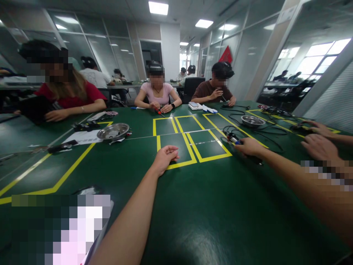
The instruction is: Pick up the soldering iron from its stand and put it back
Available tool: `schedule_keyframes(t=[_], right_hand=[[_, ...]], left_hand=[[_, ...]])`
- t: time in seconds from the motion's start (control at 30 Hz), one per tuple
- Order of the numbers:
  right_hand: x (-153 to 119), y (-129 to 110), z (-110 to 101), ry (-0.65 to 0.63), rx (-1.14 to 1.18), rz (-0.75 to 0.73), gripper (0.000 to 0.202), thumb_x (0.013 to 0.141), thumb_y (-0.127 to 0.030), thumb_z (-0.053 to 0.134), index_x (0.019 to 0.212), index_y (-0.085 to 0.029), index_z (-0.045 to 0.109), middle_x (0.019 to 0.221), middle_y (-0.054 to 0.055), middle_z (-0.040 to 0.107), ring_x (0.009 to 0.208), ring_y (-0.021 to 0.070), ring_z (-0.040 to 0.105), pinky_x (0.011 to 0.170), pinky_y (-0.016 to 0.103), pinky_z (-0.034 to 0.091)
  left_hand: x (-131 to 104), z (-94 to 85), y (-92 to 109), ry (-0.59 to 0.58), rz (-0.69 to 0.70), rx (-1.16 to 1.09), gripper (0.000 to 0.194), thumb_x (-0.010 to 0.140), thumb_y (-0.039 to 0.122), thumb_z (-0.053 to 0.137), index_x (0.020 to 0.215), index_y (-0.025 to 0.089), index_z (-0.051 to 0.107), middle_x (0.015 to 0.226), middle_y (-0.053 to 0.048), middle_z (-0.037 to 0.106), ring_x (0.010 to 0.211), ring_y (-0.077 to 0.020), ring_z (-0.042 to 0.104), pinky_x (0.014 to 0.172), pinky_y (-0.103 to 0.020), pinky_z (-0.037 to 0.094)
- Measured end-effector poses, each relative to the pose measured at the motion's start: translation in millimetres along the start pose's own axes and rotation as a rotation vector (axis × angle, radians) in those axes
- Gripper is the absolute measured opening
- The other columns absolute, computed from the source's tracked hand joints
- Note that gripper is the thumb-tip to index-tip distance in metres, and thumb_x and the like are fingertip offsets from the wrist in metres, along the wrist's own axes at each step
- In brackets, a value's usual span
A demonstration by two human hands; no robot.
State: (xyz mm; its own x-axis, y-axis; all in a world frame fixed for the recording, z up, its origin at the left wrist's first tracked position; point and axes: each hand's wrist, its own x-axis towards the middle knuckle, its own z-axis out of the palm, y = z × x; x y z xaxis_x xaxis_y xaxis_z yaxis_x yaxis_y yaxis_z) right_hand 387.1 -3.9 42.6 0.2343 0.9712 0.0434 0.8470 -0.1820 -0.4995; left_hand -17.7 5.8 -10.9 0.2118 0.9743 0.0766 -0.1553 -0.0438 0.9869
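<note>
My left hand [166, 159] rests on the green table [176, 206] at the lower edge of a yellow taped rectangle, its fingers curled loosely together with nothing visible in them. Further right, my right hand [249, 147] is closed around a tool with a blue and dark handle [236, 142], which points left toward a small bundle of dark parts and cables [229, 133]. What lies under the right palm is partly hidden; a dark end sticks out below it.
Metal bowls stand at the left [113, 131] and right [253, 121]. Black cables [271, 138] spread over the right side. Another person's hands [321, 143] work at the right edge. Three people sit across the table. A white paper [82, 136] lies at the left.
</note>
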Motion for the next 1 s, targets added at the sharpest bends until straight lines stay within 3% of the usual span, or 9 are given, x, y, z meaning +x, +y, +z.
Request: schedule_keyframes(t=[0.1, 0.2, 0.4, 0.6, 0.67, 0.73, 0.9, 1.0], right_hand=[[17, 25, -32, 0.066, -0.230, 0.068, 0.020, 0.071, -0.017, 0.068, 0.062, -0.016, 0.050, 0.071, 0.014, 0.057, 0.086, 0.0334, 0.061, 0.078, 0.053, 0.045], [17, 32, -39, 0.033, -0.476, -0.002, 0.013, 0.076, -0.012, 0.062, 0.069, -0.016, 0.052, 0.075, 0.016, 0.059, 0.090, 0.0363, 0.062, 0.081, 0.059, 0.042], [8, 22, -20, -0.028, -0.632, -0.092, 0.007, 0.082, -0.008, 0.053, 0.081, -0.011, 0.059, 0.080, 0.021, 0.065, 0.083, 0.0346, 0.065, 0.077, 0.052, 0.045], [1, -14, 5, 0.019, -0.663, -0.115, 0.027, 0.086, -0.026, 0.054, 0.106, -0.009, 0.060, 0.088, 0.022, 0.066, 0.083, 0.0332, 0.066, 0.072, 0.042, 0.047], [-5, -37, 20, 0.044, -0.557, -0.144, 0.035, 0.085, -0.037, 0.057, 0.108, -0.011, 0.060, 0.089, 0.021, 0.066, 0.082, 0.0317, 0.065, 0.069, 0.038, 0.047], [-14, -65, 39, 0.017, -0.308, -0.179, 0.036, 0.083, -0.044, 0.059, 0.101, -0.014, 0.062, 0.085, 0.016, 0.067, 0.076, 0.0272, 0.065, 0.065, 0.034, 0.047], [-44, -132, 94, -0.371, 0.818, -0.170, 0.030, 0.081, -0.045, 0.064, 0.088, -0.017, 0.058, 0.071, 0.005, 0.063, 0.054, 0.0141, 0.057, 0.050, 0.027, 0.049], [-64, -156, 119, -0.520, 1.172, -0.122, 0.028, 0.079, -0.040, 0.069, 0.087, -0.017, 0.056, 0.072, 0.004, 0.063, 0.053, 0.0123, 0.056, 0.048, 0.026, 0.051]], left_hand=[[1, -0.6, 0, -0.025, -0.007, 0.003, 0.036, 0.071, 0.029, 0.076, 0.097, 0.011, 0.060, 0.079, -0.005, 0.065, 0.068, -0.0128, 0.065, 0.063, -0.025, 0.053], [1, -1.0, -1, -0.032, -0.009, 0.005, 0.034, 0.074, 0.030, 0.074, 0.098, 0.011, 0.060, 0.078, -0.006, 0.066, 0.068, -0.0131, 0.066, 0.064, -0.025, 0.054], [1, 1.2, 1, 0.013, -0.027, -0.053, 0.031, 0.075, 0.030, 0.074, 0.091, 0.012, 0.055, 0.085, -0.009, 0.068, 0.068, -0.0145, 0.067, 0.061, -0.025, 0.054], [1, 3.5, 5, 0.046, -0.053, -0.074, 0.026, 0.077, 0.029, 0.073, 0.085, 0.011, 0.055, 0.084, -0.010, 0.067, 0.067, -0.0148, 0.067, 0.057, -0.024, 0.054], [1, 2.6, 3, 0.047, -0.049, -0.078, 0.026, 0.077, 0.030, 0.072, 0.084, 0.011, 0.056, 0.085, -0.010, 0.067, 0.067, -0.0145, 0.067, 0.058, -0.025, 0.054], [1, 1.1, 1, 0.026, -0.053, -0.075, 0.026, 0.078, 0.031, 0.072, 0.085, 0.010, 0.057, 0.086, -0.010, 0.066, 0.067, -0.0142, 0.066, 0.059, -0.025, 0.054], [4, -0.8, -2, 0.066, -0.055, -0.128, 0.030, 0.084, 0.039, 0.063, 0.090, 0.010, 0.057, 0.090, -0.012, 0.065, 0.066, -0.0144, 0.066, 0.058, -0.026, 0.053], [6, -0.5, -1, 0.104, -0.072, -0.170, 0.038, 0.085, 0.047, 0.060, 0.097, 0.012, 0.054, 0.092, -0.012, 0.065, 0.063, -0.0155, 0.067, 0.054, -0.026, 0.051]])
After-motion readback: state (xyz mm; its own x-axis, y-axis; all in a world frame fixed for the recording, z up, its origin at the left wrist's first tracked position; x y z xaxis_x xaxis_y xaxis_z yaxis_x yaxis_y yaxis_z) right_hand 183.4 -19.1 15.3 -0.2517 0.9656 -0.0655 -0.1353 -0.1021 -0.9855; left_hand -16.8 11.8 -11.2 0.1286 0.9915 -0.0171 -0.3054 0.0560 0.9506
